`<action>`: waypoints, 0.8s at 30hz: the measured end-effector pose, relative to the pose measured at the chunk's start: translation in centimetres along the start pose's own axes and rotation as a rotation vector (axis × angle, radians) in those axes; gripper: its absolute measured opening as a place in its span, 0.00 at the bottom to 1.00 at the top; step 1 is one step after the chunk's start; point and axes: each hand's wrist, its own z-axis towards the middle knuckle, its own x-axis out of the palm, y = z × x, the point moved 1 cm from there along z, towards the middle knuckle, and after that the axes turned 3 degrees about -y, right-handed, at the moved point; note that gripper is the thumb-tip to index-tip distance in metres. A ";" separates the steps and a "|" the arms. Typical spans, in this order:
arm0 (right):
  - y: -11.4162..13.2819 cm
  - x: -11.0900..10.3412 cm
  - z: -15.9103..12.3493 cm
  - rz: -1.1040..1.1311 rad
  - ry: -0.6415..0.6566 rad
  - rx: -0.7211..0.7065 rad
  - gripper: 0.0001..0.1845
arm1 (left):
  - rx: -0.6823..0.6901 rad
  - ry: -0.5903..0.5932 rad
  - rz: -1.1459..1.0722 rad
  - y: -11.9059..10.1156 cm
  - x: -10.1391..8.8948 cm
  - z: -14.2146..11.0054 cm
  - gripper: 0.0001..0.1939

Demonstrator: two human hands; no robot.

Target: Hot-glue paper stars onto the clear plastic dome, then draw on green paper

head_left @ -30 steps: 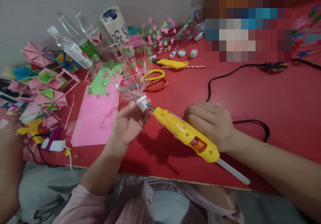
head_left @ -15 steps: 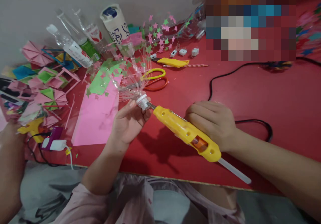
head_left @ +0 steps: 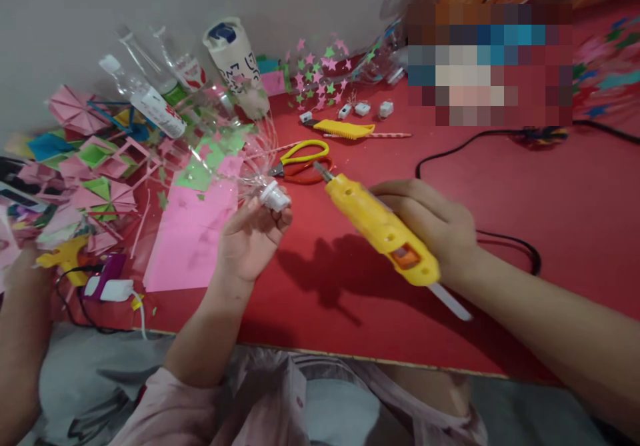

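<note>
My left hand (head_left: 255, 233) is closed on a white-capped bottle neck (head_left: 275, 196), its thumb and fingers around the cap. From the neck, clear thin plastic strips (head_left: 253, 159) fan out up and left, dotted with paper stars. My right hand (head_left: 435, 226) grips a yellow hot glue gun (head_left: 383, 229) from its far side. The gun's metal nozzle (head_left: 323, 171) points up and left, apart from the cap. A clear glue stick (head_left: 451, 301) sticks out of its rear end. Scissors with yellow and red handles (head_left: 305, 153) lie just beyond the nozzle.
Pink paper (head_left: 187, 246) lies on the red table (head_left: 480, 186) by my left arm. Paper crafts (head_left: 100, 159) crowd the left, near another person's arm (head_left: 25, 319). Bottles (head_left: 160, 109) stand behind. A yellow cutter (head_left: 345, 129) and a black cable (head_left: 450, 146) lie further back.
The glue gun's nozzle has come away from the white cap, and the gun has moved right and up. My left hand has shifted slightly left, tilting the cap.
</note>
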 end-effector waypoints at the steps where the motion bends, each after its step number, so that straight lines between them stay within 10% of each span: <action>1: -0.1 0.3 -0.1 0.008 0.058 0.015 0.08 | 0.023 0.002 -0.006 -0.3 -0.1 0.1 0.05; 9: -1.0 3.4 -1.1 0.032 0.531 0.167 0.20 | 0.074 0.022 -0.096 -1.6 -0.3 0.6 0.06; 15: -0.4 2.4 0.7 -0.017 0.316 0.107 0.19 | 0.061 0.018 -0.095 -1.2 -0.3 0.7 0.02; 19: 2.0 2.2 3.4 0.198 0.167 0.301 0.05 | 0.083 0.039 -0.042 -0.9 -0.1 0.6 0.05; 24: 3.7 3.6 6.6 0.441 0.048 0.448 0.12 | 0.103 0.065 -0.036 -1.0 0.1 0.2 0.06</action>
